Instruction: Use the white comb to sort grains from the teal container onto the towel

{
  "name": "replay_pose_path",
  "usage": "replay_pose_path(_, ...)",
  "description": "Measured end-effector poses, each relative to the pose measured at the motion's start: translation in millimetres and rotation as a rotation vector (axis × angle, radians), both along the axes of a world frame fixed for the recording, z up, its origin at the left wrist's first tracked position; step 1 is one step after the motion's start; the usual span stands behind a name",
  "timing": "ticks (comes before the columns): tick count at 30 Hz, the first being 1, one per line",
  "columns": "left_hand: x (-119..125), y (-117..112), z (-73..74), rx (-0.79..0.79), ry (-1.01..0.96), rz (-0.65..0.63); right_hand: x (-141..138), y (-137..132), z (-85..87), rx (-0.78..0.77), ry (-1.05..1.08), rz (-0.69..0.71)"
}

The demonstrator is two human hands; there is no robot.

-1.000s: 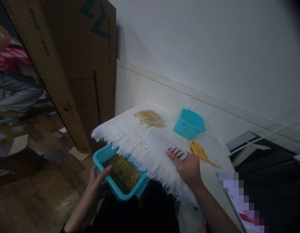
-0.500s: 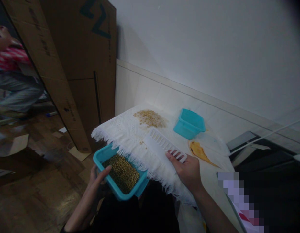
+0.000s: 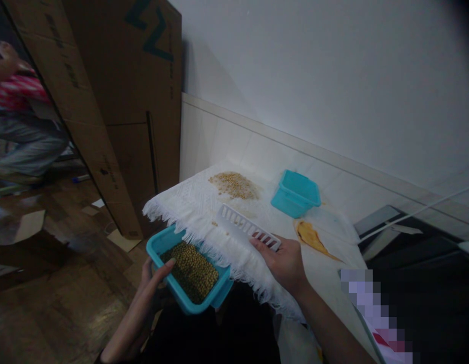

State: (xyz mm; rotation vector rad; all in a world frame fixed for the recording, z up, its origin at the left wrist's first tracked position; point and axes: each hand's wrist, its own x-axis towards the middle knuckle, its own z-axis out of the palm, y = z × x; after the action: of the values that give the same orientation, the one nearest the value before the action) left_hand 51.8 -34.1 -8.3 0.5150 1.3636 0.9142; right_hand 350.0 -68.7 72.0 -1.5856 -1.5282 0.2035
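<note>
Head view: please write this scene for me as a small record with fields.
left hand: holds turquoise container by its side
contents: greenish beans
right hand: holds white slotted tray, tilted
white cloth: fringe overlaps container's far edge
on cloth: loose pale beans
near wall: second container, turquoise, upright

A tall cardboard box [image 3: 131, 126] beside the left edge of the tabletop [image 3: 335, 288].
A yellow-brown piece [image 3: 313, 238] lies near the right edge; a white cable [image 3: 412, 215] passes the far right corner.

left hand [image 3: 152, 284] gripping low, right hand [image 3: 286, 263] gripping higher, forearms [image 3: 327, 318] bare
</note>
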Motion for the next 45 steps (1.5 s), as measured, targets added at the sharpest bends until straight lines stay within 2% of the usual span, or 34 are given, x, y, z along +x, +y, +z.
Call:
replay_pose_path(6,-0.6,2.6,-9.2,0.011,0.002,0.015,-12.3,6.9,-4.4,0.008,0.012,0.008)
replay_pose_path(9,-1.9,4.0,-13.4,0.017,0.003,0.019,-13.8,3.7,-0.7,0.009,0.073,0.091)
replay_pose_path(12,-2.9,4.0,-11.5,0.002,-0.013,0.017,-9.3,-3.3,5.3,-0.002,0.116,0.152)
replay_pose_path(18,-1.8,1.6,-0.9,-0.013,-0.034,-0.008,15.7,-9.4,7.2,0.056,0.064,-0.078)
replay_pose_path(21,-0.5,0.3,1.7,-0.01,-0.023,-0.01,25.9,-10.0,2.5,0.057,0.035,-0.131)
replay_pose_path(27,-0.5,0.6,-0.7,-0.008,-0.004,-0.007,31.9,-12.3,-2.7,0.035,-0.004,-0.13)
replay_pose_path(35,-3.0,3.9,-10.0,0.014,-0.084,0.001,32.6,-12.0,-3.0,0.017,0.015,-0.101)
replay_pose_path(40,-2.4,0.6,-6.4,0.039,-0.132,-0.007,29.2,-14.0,-4.2,-0.004,0.07,-0.059)
replay_pose_path(45,2.3,-2.1,-0.9,-0.001,-0.03,0.003,26.0,-11.3,-5.6,-0.022,0.109,-0.025)
